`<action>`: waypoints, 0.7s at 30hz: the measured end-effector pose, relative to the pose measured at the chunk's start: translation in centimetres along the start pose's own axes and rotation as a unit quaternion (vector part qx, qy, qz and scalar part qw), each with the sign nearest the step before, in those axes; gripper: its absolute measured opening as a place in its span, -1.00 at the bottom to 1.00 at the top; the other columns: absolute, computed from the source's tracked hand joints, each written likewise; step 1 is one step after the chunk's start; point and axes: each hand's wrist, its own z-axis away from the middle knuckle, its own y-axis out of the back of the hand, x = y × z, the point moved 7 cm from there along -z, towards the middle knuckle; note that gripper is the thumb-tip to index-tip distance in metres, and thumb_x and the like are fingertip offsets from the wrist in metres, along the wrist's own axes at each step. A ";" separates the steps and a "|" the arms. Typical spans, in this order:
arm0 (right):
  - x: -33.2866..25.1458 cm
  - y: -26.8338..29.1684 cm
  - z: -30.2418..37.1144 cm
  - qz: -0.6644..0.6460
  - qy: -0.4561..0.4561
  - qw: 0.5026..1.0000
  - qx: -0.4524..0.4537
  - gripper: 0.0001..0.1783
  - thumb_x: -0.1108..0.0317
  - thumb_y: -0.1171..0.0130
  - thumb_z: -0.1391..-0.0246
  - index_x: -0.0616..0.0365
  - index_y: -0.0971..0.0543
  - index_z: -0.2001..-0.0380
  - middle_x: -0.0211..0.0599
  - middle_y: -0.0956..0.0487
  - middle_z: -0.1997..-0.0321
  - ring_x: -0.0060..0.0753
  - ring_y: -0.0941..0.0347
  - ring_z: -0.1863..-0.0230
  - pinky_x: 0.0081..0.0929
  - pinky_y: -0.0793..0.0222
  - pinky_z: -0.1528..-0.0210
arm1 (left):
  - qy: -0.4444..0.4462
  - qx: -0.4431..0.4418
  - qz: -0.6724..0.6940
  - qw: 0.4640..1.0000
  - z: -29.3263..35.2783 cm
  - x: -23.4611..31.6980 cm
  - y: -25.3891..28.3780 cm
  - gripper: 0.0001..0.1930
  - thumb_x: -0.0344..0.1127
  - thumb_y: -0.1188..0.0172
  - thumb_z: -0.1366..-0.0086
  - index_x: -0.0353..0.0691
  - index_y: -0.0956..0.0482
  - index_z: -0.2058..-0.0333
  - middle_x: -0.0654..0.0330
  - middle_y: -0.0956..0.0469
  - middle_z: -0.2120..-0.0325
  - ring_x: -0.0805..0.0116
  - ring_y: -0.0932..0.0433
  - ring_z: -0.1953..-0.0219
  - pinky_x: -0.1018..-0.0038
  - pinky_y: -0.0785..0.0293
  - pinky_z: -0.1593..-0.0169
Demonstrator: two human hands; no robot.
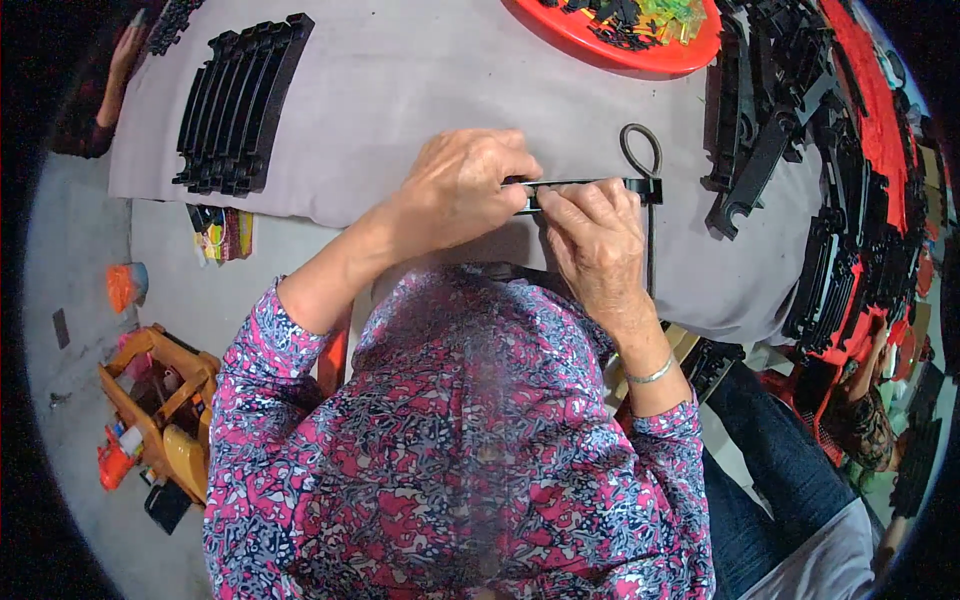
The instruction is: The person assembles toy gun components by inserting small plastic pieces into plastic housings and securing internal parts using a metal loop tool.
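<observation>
In the head view, the left hand [465, 190] pinches one end of a black strip [645, 188]; the right hand's bent fingers grip its middle. The strip lies between both hands' fingertips, its other end jutting rightward. Beyond the fingers sits a red tray [655, 69]; well left, joined black pieces [240, 105].
</observation>
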 end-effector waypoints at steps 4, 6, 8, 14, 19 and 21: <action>0.0 -0.1 0.0 -0.004 -0.002 1.000 0.001 -0.75 0.48 -0.33 0.19 0.06 -0.61 0.34 -0.46 -0.53 0.30 -0.29 -0.38 0.24 -0.32 -0.26 0.16 | 0.007 0.000 0.016 1.000 -0.1 0.2 0.2 -0.80 -0.44 -0.15 -0.04 -0.39 -0.64 0.35 0.00 -0.54 0.49 -0.01 -0.55 0.43 0.22 -0.44 0.34; 0.1 -0.1 0.1 -0.007 -0.001 1.000 0.000 -0.75 0.49 -0.33 0.20 0.07 -0.60 0.34 -0.45 -0.52 0.31 -0.28 -0.38 0.24 -0.32 -0.26 0.16 | 0.019 -0.005 0.017 1.000 -0.2 0.1 0.1 -0.80 -0.44 -0.15 -0.04 -0.38 -0.64 0.36 -0.01 -0.55 0.49 -0.01 -0.56 0.43 0.23 -0.45 0.34; 0.1 -0.1 0.1 -0.009 -0.001 1.000 -0.002 -0.74 0.50 -0.32 0.21 0.07 -0.60 0.33 -0.44 -0.52 0.32 -0.28 -0.38 0.24 -0.32 -0.25 0.17 | 0.031 -0.011 0.018 0.999 -0.3 0.0 0.1 -0.81 -0.44 -0.15 -0.04 -0.38 -0.65 0.36 -0.01 -0.56 0.49 0.00 -0.56 0.44 0.23 -0.45 0.34; -0.1 -0.1 -0.5 -0.017 -0.005 0.999 -0.031 -0.83 0.50 -0.26 0.15 0.10 -0.58 0.39 -0.36 -0.45 0.39 -0.23 -0.36 0.25 -0.29 -0.23 0.19 | 0.040 -0.021 -0.007 0.999 -0.6 0.0 0.0 -0.79 -0.43 -0.14 -0.05 -0.37 -0.65 0.34 -0.01 -0.58 0.47 0.03 -0.58 0.42 0.27 -0.46 0.32; 0.0 -0.1 -0.6 -0.030 0.011 0.999 -0.035 -0.88 0.49 -0.22 0.10 0.11 -0.57 0.40 -0.33 -0.43 0.39 -0.20 -0.35 0.26 -0.27 -0.23 0.19 | 0.074 -0.039 0.007 0.996 -0.8 -0.3 0.1 -0.76 -0.36 -0.14 -0.06 -0.35 -0.66 0.33 -0.02 -0.60 0.43 0.03 -0.60 0.39 0.28 -0.48 0.28; -0.1 -0.2 -0.5 -0.027 0.010 0.999 -0.040 -0.89 0.49 -0.22 0.08 0.11 -0.57 0.40 -0.34 -0.44 0.38 -0.20 -0.36 0.26 -0.27 -0.24 0.17 | 0.067 -0.037 0.003 0.997 -0.9 -0.6 0.0 -0.74 -0.34 -0.14 -0.06 -0.35 -0.66 0.30 -0.02 -0.60 0.44 0.02 -0.60 0.39 0.28 -0.49 0.27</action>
